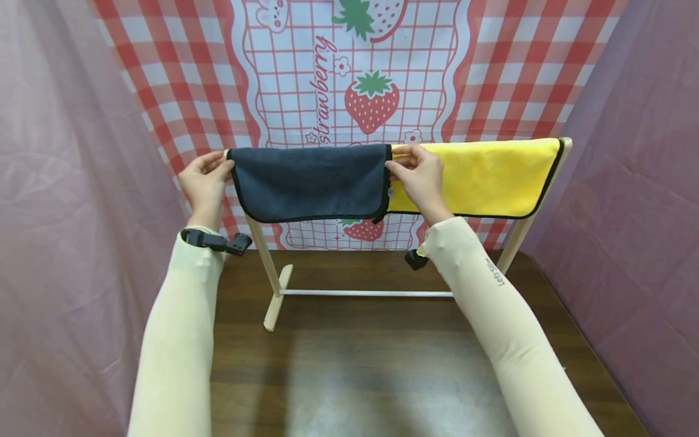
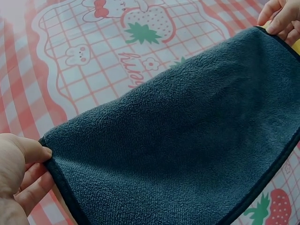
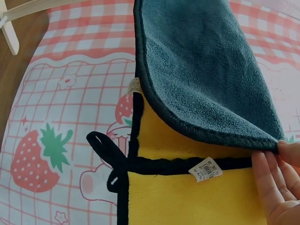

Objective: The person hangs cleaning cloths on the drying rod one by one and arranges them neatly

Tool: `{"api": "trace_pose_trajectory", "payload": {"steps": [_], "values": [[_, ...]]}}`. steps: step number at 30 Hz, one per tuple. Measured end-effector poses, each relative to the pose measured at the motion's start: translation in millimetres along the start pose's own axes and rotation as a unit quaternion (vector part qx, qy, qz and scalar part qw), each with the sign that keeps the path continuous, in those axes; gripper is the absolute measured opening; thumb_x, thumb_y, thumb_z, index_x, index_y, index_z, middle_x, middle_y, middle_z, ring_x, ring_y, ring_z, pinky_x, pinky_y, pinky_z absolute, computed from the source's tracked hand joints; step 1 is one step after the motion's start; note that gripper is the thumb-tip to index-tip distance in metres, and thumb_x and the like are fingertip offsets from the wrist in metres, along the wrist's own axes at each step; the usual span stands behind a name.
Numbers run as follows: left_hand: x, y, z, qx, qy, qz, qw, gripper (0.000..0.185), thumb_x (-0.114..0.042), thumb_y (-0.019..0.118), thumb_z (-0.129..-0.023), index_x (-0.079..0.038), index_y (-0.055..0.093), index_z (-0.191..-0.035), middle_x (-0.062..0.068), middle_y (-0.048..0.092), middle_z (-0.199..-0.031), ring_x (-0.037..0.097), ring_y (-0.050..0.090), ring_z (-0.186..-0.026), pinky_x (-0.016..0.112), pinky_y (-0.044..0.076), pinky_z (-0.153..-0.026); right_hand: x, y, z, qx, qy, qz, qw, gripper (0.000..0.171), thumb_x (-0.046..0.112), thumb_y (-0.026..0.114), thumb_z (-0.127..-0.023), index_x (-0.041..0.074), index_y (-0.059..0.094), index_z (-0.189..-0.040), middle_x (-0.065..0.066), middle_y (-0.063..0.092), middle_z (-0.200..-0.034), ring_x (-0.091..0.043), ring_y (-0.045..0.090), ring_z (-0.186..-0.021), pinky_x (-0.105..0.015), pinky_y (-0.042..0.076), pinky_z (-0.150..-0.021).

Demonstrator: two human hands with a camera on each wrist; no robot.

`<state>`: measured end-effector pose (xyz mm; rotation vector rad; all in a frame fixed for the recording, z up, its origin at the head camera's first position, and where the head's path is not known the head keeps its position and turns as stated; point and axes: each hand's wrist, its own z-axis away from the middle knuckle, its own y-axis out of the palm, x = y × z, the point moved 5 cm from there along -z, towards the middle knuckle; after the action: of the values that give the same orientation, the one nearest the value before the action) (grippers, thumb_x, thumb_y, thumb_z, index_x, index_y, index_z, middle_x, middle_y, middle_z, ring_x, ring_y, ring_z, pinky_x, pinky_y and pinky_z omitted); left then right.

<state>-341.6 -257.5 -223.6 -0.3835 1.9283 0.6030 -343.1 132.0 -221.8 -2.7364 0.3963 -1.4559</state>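
Note:
A dark blue towel (image 1: 310, 181) with black trim hangs over the top bar of a wooden rack (image 1: 271, 285). My left hand (image 1: 206, 177) pinches its left top corner. My right hand (image 1: 416, 170) pinches its right top corner, where it overlaps a yellow towel (image 1: 483, 176) hung on the same bar. In the left wrist view the blue towel (image 2: 187, 140) spreads from my left hand (image 2: 21, 173) to the right hand's fingers (image 2: 279, 18). In the right wrist view my right hand (image 3: 276, 180) pinches the blue towel (image 3: 206, 65) above the yellow towel (image 3: 187, 197) with its white label (image 3: 205, 169).
The rack stands on a dark wooden table (image 1: 360, 364). A red-checked strawberry cloth (image 1: 355, 79) hangs behind it. Pink curtains (image 1: 65, 182) close in both sides. A black hanging loop (image 3: 105, 150) shows on the yellow towel's edge.

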Motion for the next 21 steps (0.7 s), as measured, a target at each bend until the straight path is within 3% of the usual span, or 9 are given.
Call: {"api": "trace_pose_trajectory", "payload": {"steps": [12, 21], "values": [[4.2, -1.1, 0.7, -0.002, 0.008, 0.003, 1.0, 0.018, 0.008, 0.075, -0.08, 0.003, 0.074, -0.098, -0.005, 0.065, -0.072, 0.006, 0.062, -0.063, 0.014, 0.053, -0.057, -11, -4, 3, 0.009, 0.012, 0.005, 1.0, 0.027, 0.008, 0.076, -0.088, -0.004, 0.068, -0.111, -0.015, 0.072, -0.091, -0.01, 0.068, -0.071, -0.025, 0.059, -0.073], [6.5, -1.9, 4.2, 0.007, 0.0, 0.01, 0.9999, 0.019, 0.01, 0.073, -0.08, 0.006, 0.071, -0.099, -0.002, 0.065, -0.074, 0.007, 0.061, -0.064, 0.015, 0.054, -0.058, -16, -9, 8, 0.021, 0.017, 0.0, 1.0, 0.027, 0.008, 0.075, -0.089, -0.002, 0.067, -0.112, -0.013, 0.071, -0.091, -0.014, 0.068, -0.073, -0.025, 0.059, -0.074]]}}
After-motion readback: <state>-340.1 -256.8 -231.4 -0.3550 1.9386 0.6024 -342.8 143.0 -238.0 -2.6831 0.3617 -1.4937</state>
